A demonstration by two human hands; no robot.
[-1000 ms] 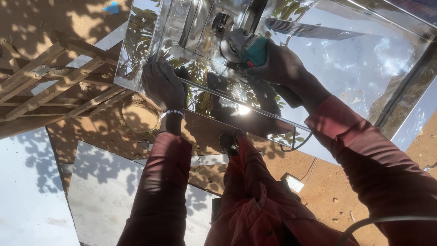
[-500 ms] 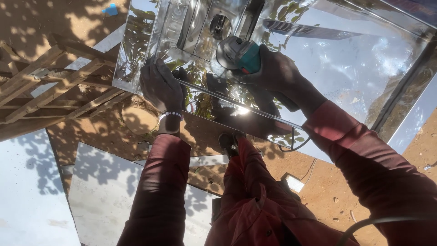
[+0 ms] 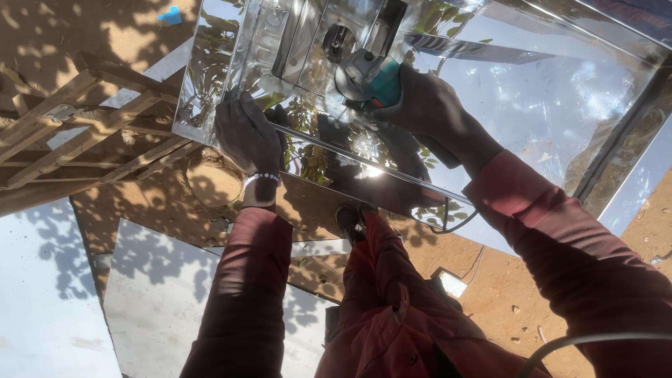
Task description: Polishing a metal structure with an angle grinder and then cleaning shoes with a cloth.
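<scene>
A large shiny stainless steel box fills the upper part of the head view, its mirror faces reflecting leaves and sky. My right hand grips a teal and grey angle grinder whose head rests against the steel near a round hole. On the box's lower front edge, my left hand presses flat, fingers over the rim, a white bead bracelet at the wrist. Both arms wear dark red sleeves.
Wooden slats lie on the sandy ground at left. Flat steel sheets lie below the box, dappled with leaf shadow. A cable curves at the bottom right. My dark shoe shows under the box edge.
The grinder and my right hand have shifted slightly left and up along the steel. My left hand stays on the box edge.
</scene>
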